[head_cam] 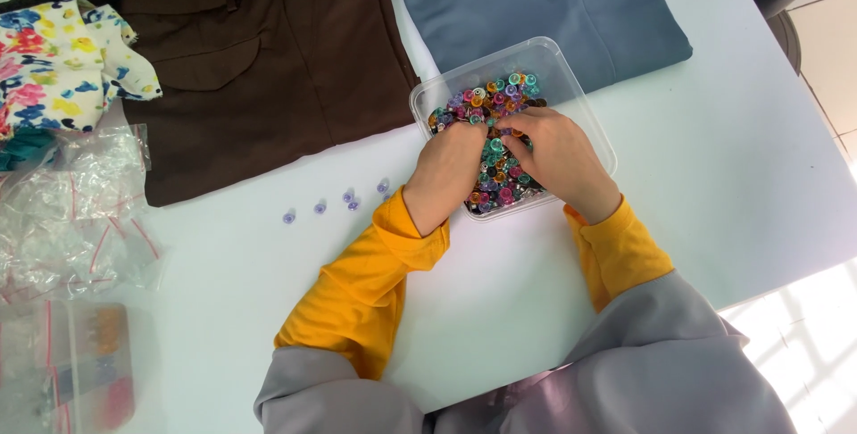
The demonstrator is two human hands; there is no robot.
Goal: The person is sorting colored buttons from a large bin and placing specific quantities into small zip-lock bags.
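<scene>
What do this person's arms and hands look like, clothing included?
Both hands, left hand and right hand, are bare, with no gloves; no rings or watch show. Each forearm wears a mustard-yellow sleeve with a snug cuff at the wrist. Over the upper arms lies a looser grey outer garment, smooth and slightly shiny.

White table (759,148) (sunlit corner) over tiled floor (826,32).

Left hand (449,166), right hand (555,155) in bead box (571,77).

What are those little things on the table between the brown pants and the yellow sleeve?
Small purple beads, scattered in a loose row on the white table, seen in the head view.
</scene>
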